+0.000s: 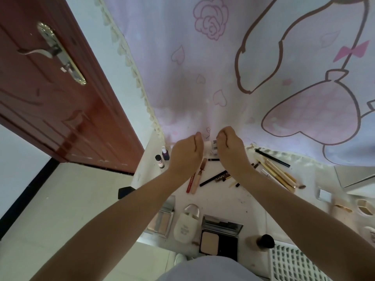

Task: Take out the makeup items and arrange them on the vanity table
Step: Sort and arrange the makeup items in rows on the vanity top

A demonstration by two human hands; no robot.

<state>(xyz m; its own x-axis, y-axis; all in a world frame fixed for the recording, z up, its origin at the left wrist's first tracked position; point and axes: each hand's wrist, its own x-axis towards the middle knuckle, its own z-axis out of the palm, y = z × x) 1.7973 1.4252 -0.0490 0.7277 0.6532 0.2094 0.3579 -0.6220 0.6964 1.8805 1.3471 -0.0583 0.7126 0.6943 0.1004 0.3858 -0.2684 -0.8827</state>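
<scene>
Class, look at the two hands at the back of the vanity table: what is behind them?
Between the left hand and right hand a small white container with dark print shows, and the pink cartoon cloth hangs behind. The hands cover most of the container, so its kind stays unclear.

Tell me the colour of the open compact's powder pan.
Pale beige, in a black case; head view.

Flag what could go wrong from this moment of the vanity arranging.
Both hands, left and right, work a small white container over the table's far edge by the curtain; it could slip behind. The forearms hover above loose pencils and two upright little bottles, which may roll or topple when the arms withdraw.
</scene>
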